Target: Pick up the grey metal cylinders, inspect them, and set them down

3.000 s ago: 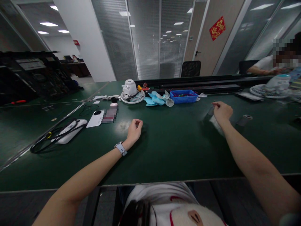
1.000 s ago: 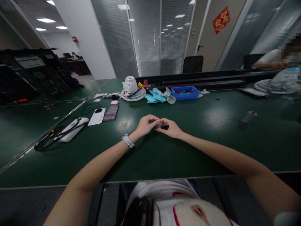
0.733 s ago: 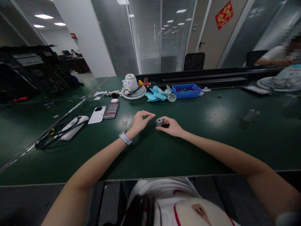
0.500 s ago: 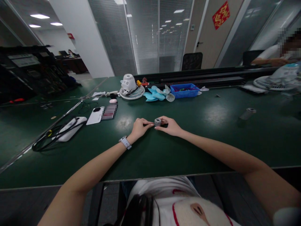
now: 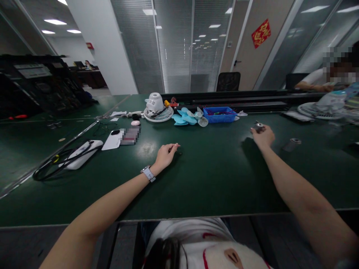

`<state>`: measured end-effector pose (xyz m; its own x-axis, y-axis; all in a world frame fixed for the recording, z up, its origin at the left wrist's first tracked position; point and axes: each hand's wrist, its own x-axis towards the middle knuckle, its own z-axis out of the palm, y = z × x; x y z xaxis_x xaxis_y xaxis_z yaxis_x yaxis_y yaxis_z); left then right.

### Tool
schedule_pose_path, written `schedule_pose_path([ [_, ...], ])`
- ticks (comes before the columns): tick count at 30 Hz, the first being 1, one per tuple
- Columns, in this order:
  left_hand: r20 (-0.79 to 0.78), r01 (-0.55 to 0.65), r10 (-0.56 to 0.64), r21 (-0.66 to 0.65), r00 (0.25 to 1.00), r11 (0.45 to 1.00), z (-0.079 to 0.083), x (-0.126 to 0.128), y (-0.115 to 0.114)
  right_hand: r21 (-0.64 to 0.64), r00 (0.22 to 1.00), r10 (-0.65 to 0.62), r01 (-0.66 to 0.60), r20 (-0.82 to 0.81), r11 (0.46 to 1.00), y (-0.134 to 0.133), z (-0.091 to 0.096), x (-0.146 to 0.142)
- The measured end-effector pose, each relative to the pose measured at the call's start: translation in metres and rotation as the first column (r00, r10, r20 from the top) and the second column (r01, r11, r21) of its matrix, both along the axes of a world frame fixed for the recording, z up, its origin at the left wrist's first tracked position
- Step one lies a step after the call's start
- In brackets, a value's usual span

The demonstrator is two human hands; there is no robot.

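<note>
My right hand (image 5: 264, 137) is out to the right over the green table, its fingers closed around a small grey metal cylinder (image 5: 258, 127). Just right of that hand, a second, similar grey cylinder (image 5: 292, 144) stands on the tabletop. My left hand (image 5: 166, 155), with a watch (image 5: 148, 173) on its wrist, stays near the middle with thumb and fingertips pinched together. Whatever may be between those fingertips is too small to make out. A tiny dark spot shows on the table beside them.
At the back sit a white fan part (image 5: 157, 108), blue fan blades (image 5: 185, 117) and a blue tray (image 5: 220, 115) holding small items. Leftward lie a white phone (image 5: 112, 140) and a white device with a black cable (image 5: 84, 154). Another person (image 5: 316, 80) is at the far right.
My right hand has carried the grey cylinder from beside my left hand far to the right and slightly away from me. My left hand has barely moved. The view has shifted slightly.
</note>
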<state>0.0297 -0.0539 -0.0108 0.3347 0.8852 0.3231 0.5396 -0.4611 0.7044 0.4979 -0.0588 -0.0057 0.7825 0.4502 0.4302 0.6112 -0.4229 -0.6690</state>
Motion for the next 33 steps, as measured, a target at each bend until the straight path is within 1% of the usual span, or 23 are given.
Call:
schedule_pose_path([
  [2, 0.015, -0.010, 0.010, -0.005, 1.000, 1.000, 0.001, 0.000, -0.001, -0.048, 0.999, -0.042, 0.041, -0.024, 0.998, -0.005, -0.004, 0.007],
  [4, 0.018, -0.009, 0.009, -0.004, 1.000, 1.000, 0.002, 0.000, -0.002, -0.093, 0.996, -0.043, 0.035, -0.079, 0.995, -0.007, -0.007, 0.007],
  [6, 0.037, -0.026, 0.026, -0.011, 0.999, 1.000, 0.002, 0.000, -0.002, -0.108, 0.991, -0.036, 0.022, -0.128, 0.994, -0.009, -0.007, 0.004],
  [8, 0.091, -0.081, 0.082, -0.020, 0.992, 0.997, 0.001, 0.000, -0.002, -0.049, 0.997, -0.053, 0.050, -0.064, 0.998, -0.010, -0.003, -0.004],
  [10, 0.173, -0.167, 0.170, -0.035, 0.970, 0.985, -0.001, 0.000, 0.001, 0.075, 0.991, -0.053, 0.044, 0.123, 0.996, -0.010, 0.006, -0.023],
  [11, 0.215, -0.205, 0.210, -0.047, 0.954, 0.978, -0.003, 0.000, 0.002, 0.129, 0.973, -0.014, -0.016, 0.230, 0.992, -0.011, 0.011, -0.038],
  [12, 0.255, -0.234, 0.242, -0.060, 0.936, 0.970, -0.005, 0.000, 0.004, 0.152, 0.942, 0.070, -0.126, 0.328, 0.980, -0.011, 0.016, -0.057],
  [13, 0.290, -0.256, 0.266, -0.073, 0.919, 0.964, -0.008, 0.000, 0.006, 0.131, 0.892, 0.208, -0.280, 0.402, 0.951, -0.012, 0.020, -0.080],
  [14, 0.318, -0.271, 0.284, -0.083, 0.905, 0.959, -0.010, -0.001, 0.008, 0.073, 0.811, 0.375, -0.451, 0.448, 0.889, -0.013, 0.022, -0.105],
  [15, 0.338, -0.280, 0.295, -0.093, 0.894, 0.955, -0.012, -0.001, 0.010, -0.011, 0.692, 0.553, -0.620, 0.463, 0.785, -0.014, 0.023, -0.132],
  [16, 0.352, -0.286, 0.303, -0.101, 0.886, 0.953, -0.013, -0.001, 0.011, -0.113, 0.533, 0.719, -0.763, 0.446, 0.636, -0.017, 0.022, -0.159],
  [17, 0.363, -0.287, 0.306, -0.108, 0.880, 0.952, -0.014, -0.001, 0.012, -0.201, 0.373, 0.831, -0.853, 0.412, 0.482, -0.019, 0.019, -0.185],
  [18, 0.371, -0.285, 0.305, -0.110, 0.877, 0.952, -0.015, -0.001, 0.013, -0.269, 0.234, 0.899, -0.899, 0.370, 0.345, -0.022, 0.016, -0.208],
  [19, 0.377, -0.281, 0.301, -0.109, 0.876, 0.954, -0.016, -0.001, 0.013, -0.321, 0.125, 0.937, -0.918, 0.327, 0.235, -0.025, 0.012, -0.228],
  [20, 0.382, -0.279, 0.298, -0.106, 0.875, 0.955, -0.016, -0.001, 0.013, -0.355, 0.054, 0.954, -0.921, 0.293, 0.162, -0.027, 0.008, -0.243],
  [21, 0.385, -0.278, 0.296, -0.103, 0.874, 0.955, -0.016, -0.001, 0.013, -0.377, 0.013, 0.963, -0.919, 0.270, 0.118, -0.028, 0.004, -0.255],
  [22, 0.385, -0.278, 0.295, -0.101, 0.874, 0.955, -0.016, -0.001, 0.013, -0.388, -0.007, 0.967, -0.917, 0.257, 0.096, -0.028, 0.001, -0.263],
  [23, 0.383, -0.277, 0.294, -0.100, 0.876, 0.956, -0.016, -0.001, 0.013, -0.392, -0.012, 0.968, -0.915, 0.252, 0.091, -0.028, -0.001, -0.268],
  [27, 0.371, -0.267, 0.280, -0.089, 0.885, 0.960, -0.015, -0.001, 0.012, -0.364, 0.027, 0.967, -0.924, 0.254, 0.121, -0.026, -0.006, -0.274],
  [30, 0.352, -0.261, 0.273, -0.083, 0.895, 0.962, -0.015, -0.001, 0.012, -0.336, 0.056, 0.969, -0.932, 0.242, 0.138, -0.027, -0.005, -0.268],
  [31, 0.346, -0.262, 0.274, -0.083, 0.897, 0.962, -0.015, -0.001, 0.012, -0.322, 0.073, 0.965, -0.934, 0.251, 0.154, -0.027, -0.003, -0.260],
  [32, 0.341, -0.263, 0.275, -0.083, 0.899, 0.961, -0.015, -0.001, 0.012, -0.296, 0.106, 0.957, -0.937, 0.271, 0.188, -0.026, 0.000, -0.249],
  [33, 0.338, -0.263, 0.276, -0.083, 0.900, 0.961, -0.015, -0.001, 0.012, -0.258, 0.165, 0.939, -0.934, 0.301, 0.247, -0.024, 0.005, -0.234],
])
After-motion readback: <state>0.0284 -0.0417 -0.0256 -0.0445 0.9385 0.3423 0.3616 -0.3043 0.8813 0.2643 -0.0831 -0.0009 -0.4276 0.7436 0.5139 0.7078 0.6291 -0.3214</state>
